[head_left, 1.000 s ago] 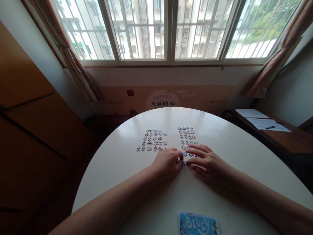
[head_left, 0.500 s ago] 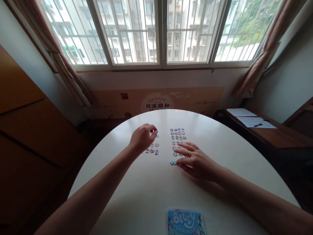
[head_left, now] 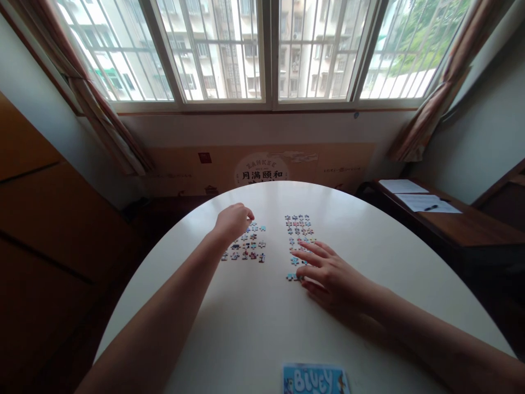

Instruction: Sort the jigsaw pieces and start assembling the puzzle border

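Note:
Small jigsaw puzzle pieces lie in two groups of rows on the white round table [head_left: 229, 323]. My left hand [head_left: 233, 221] is over the far side of the left group of puzzle pieces [head_left: 253, 255]. Its fingers are curled together, and what they may hold is hidden. My right hand [head_left: 328, 271] rests low over the near part of the right group of puzzle pieces [head_left: 298, 221], its fingers spread. Beside its index finger and thumb is a short strip of light-blue joined pieces [head_left: 291, 277]. Some pieces are covered by the right hand.
A blue "Bluey" box or booklet [head_left: 315, 378] lies at the near edge of view. On the right, a dark wooden bench [head_left: 488, 227] bears papers [head_left: 426, 203] and a pen. Beyond the table are a printed cardboard panel [head_left: 328, 167] and barred windows.
My left hand has moved a little left and away from me, uncovering more of the left group's pieces. The right hand keeps nearly the same pose. The view has tilted slightly.

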Demonstrator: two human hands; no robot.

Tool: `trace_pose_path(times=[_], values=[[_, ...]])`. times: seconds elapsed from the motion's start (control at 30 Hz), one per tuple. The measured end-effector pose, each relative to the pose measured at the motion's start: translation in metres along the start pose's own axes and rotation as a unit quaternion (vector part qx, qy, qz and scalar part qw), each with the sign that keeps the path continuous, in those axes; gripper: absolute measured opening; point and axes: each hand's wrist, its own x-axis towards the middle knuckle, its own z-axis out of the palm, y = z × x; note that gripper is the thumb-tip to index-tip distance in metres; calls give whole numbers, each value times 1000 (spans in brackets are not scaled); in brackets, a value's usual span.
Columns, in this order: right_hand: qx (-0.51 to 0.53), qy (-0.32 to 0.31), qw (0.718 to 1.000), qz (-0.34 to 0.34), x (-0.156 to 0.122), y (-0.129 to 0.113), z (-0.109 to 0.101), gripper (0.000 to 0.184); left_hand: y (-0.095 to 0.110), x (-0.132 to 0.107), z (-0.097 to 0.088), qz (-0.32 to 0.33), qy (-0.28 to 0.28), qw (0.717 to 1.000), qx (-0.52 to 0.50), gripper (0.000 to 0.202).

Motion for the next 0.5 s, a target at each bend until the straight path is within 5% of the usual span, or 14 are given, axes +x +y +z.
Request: trace_pose_path(times=[0.23, 0.5], values=[[-29, 89, 996, -12, -1, 2, -2, 23, -1, 1, 17, 9, -23, 1000, 11, 21], [-22, 169, 985, -5, -3, 9, -7, 26, 3, 0, 16, 16, -42, 999, 6, 24]])
